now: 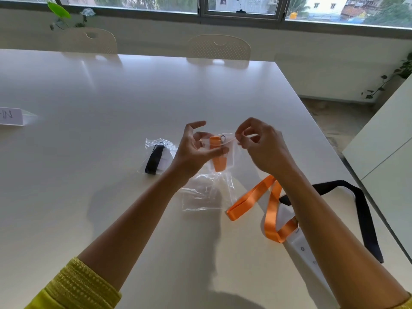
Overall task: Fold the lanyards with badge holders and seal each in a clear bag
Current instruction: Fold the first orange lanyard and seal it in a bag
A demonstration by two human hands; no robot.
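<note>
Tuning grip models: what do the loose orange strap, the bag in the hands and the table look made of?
Orange strap: woven satin-like ribbon, probably polyester; it shines along its folds.
Bag: thin clear plastic film; the folded orange lanyard shows through and the film crinkles.
Table: smooth white semi-gloss top, maybe laminate; it mirrors the chairs faintly.

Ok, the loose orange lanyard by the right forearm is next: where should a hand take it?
Judging by its pose, grip the orange lanyard at its free folded loop end, coming from the left. That end lies flat on bare table, while the other end runs under the right forearm beside the black lanyard.
</note>
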